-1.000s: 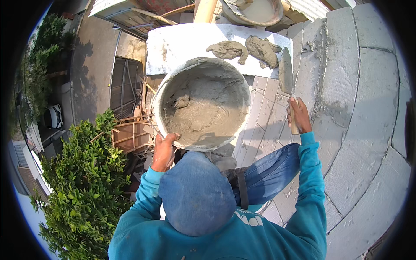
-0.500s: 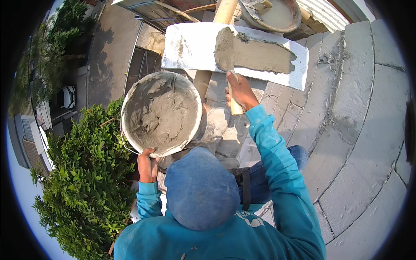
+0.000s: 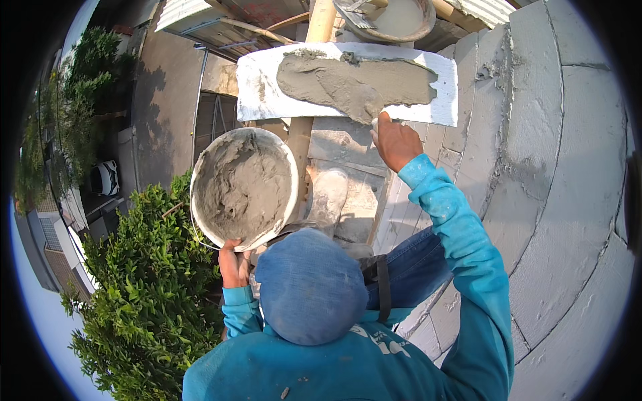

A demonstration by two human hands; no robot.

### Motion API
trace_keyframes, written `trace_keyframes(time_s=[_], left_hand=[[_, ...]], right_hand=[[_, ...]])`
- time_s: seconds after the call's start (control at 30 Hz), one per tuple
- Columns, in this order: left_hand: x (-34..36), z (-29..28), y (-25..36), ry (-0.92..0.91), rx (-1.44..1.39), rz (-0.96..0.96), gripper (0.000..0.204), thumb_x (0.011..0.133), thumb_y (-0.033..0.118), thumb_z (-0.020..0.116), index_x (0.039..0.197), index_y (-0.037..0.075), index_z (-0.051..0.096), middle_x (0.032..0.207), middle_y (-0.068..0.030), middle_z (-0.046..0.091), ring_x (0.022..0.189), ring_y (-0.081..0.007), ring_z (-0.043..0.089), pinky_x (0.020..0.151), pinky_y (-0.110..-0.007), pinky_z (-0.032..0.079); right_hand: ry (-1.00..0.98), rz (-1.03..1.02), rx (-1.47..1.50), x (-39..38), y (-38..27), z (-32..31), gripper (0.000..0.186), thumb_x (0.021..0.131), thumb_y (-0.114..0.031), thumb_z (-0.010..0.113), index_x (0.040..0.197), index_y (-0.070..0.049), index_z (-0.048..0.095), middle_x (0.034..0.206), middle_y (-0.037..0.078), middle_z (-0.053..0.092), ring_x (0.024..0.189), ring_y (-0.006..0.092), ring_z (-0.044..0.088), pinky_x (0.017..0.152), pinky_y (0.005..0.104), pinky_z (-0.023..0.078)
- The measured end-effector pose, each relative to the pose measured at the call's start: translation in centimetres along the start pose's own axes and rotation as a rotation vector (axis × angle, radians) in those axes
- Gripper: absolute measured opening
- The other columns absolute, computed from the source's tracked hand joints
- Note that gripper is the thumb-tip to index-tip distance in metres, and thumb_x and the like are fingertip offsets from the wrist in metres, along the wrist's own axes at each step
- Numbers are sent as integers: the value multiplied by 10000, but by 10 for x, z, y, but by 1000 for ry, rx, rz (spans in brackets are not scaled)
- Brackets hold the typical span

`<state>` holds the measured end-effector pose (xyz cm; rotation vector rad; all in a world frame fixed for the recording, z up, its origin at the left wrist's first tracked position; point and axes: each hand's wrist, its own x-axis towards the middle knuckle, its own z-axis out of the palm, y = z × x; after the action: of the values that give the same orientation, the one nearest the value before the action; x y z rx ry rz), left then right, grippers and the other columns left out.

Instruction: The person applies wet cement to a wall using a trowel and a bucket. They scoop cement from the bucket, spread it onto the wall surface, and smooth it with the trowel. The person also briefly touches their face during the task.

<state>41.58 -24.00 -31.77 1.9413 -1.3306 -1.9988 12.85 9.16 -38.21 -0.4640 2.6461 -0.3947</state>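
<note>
My right hand [image 3: 399, 142] is closed round the handle of a trowel, over the near edge of a white lightweight block [image 3: 257, 93]. Wet grey mortar [image 3: 394, 80] lies along much of the block's top. The trowel's blade is smeared with mortar and hard to tell apart from it; my hand hides most of the handle. To the left, a white bucket [image 3: 294, 194] holds more grey mortar [image 3: 247, 187] and leans slightly. My left hand [image 3: 234, 265] grips the bucket's near rim, next to its wire handle.
A basin [image 3: 428, 30] of cloudy water, with a tool across its rim, stands beyond the block. A bamboo pole [image 3: 321, 20] runs underneath the block. Grey block wall [image 3: 535, 167] fills the right. At left are a leafy tree [image 3: 147, 287] and the ground far below.
My right hand has drawn the trowel rightward and toward the block's near edge. Mortar now reaches farther left along the block. My left hand keeps its grip on the bucket.
</note>
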Motion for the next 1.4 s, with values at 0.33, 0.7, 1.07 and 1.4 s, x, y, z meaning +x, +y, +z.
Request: trace_keyframes(time_s=[0.33, 0.7, 1.07, 1.4], left_hand=[[19, -17, -7, -51, 71, 28, 154, 797, 14, 534, 916, -83, 549, 981, -179, 563, 921, -313, 590, 905, -449, 517], [55, -43, -24, -13, 176, -24, 180, 806, 83, 545, 916, -52, 591, 884, -133, 609, 799, -246, 609, 744, -323, 516], [53, -29, -18, -93, -69, -141, 84, 796, 59, 522, 847, -8, 518, 762, -101, 556, 636, -226, 575, 567, -318, 484], [43, -16, -14, -7, 96, 16, 112, 813, 6, 511, 892, -68, 540, 966, -157, 544, 894, -273, 575, 849, -406, 548]], right_hand=[[107, 401, -93, -55, 121, -33, 381, 937, -369, 537, 1026, -6, 465, 797, 296, 647, 766, 470, 639, 685, 548, 503], [107, 748, 939, -100, 76, -9, 377, 951, -392, 538, 1001, -21, 493, 630, 91, 534, 471, 201, 546, 469, 355, 493], [212, 616, 705, -158, 14, 123, 353, 949, -269, 528, 1110, 31, 435, 866, 375, 594, 835, 553, 575, 684, 565, 447], [244, 811, 1308, -91, 13, 56, 423, 975, -413, 498, 1089, -7, 457, 655, 57, 472, 445, 130, 499, 357, 287, 456]])
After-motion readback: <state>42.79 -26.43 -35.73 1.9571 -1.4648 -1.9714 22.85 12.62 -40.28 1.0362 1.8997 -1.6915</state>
